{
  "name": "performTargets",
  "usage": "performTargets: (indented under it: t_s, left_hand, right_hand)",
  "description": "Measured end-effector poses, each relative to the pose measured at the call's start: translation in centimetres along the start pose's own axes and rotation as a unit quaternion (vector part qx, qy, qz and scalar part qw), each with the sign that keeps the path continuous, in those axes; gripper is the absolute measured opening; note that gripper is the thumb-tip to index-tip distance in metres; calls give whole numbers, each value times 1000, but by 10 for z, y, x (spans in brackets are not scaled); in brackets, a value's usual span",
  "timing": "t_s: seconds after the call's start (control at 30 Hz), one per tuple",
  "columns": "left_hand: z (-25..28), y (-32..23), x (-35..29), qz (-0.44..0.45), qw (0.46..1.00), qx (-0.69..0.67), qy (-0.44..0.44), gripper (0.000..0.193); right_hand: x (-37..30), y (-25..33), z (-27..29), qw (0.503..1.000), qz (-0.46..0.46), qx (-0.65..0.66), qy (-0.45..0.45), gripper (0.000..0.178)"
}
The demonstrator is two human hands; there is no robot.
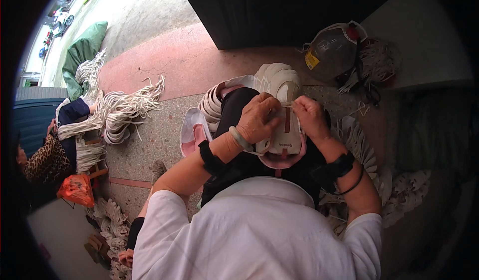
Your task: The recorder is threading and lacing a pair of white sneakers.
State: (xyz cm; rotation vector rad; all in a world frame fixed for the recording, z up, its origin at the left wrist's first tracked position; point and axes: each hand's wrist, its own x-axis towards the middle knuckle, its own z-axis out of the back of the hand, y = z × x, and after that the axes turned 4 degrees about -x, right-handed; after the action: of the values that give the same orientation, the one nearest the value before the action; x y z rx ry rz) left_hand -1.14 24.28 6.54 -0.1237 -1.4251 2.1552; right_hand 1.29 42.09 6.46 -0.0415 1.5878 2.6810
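White shirt [254, 230] fills the near edge, black lap [249, 165] just past it; both forearms run up from there to the work.

Grip: left hand [257, 120] is curled shut over the left half of a cream shoe upper [285, 135], fingertips pinching at its top edge. Right hand [309, 116] is also pinched shut on the same upper, thumb and forefinger on a thin cream strand [288, 106] at the far end. Can't tell whether that strand is a lace or a thread. Fingertips of both hands almost meet over the centre line.

Relation that matters: upper lies on the lap with its long axis near-to-far, pink lining rim [279, 161] at the near end, brown centre strip [287, 121] running along the axis. Pinch point sits at the far end, so the rest of the upper lies nearward of both grips. Hands are about equally close; left covers more of the piece, right has the fine hold.

Outward:
- Left of lap, touching it: stack of pink-lined cream uppers [197, 130], more fanned out beyond [277, 78].
- Right of lap: loose white pieces on the floor [359, 145].
- Far right: clear bag [332, 50] stuffed with white stuff, small yellow rectangular label [312, 59] on its left face, red patch near the top. Print unreadable.
- Far left: bundles of cream strips [119, 113], green sack [85, 50] beyond them.
- Left edge: another person seated, leopard-print sleeve [45, 162], orange plastic bag [76, 190] just near of them.
- Left wrist: pale bangle [240, 138] and black strap [211, 158]; right has a black strap [341, 165].
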Motion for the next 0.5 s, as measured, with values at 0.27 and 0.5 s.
performTargets:
  t_s: [0.27, 0.5]
  left_hand:
    - [-4, 10, 2, 86, 991, -99, 20, 23]
    - [0, 9, 5, 116, 988, -93, 46, 28]
  right_hand:
    - [-3, 4, 7, 977, 43, -207, -18, 16]
    - [2, 19, 5, 943, 74, -324, 15, 15]
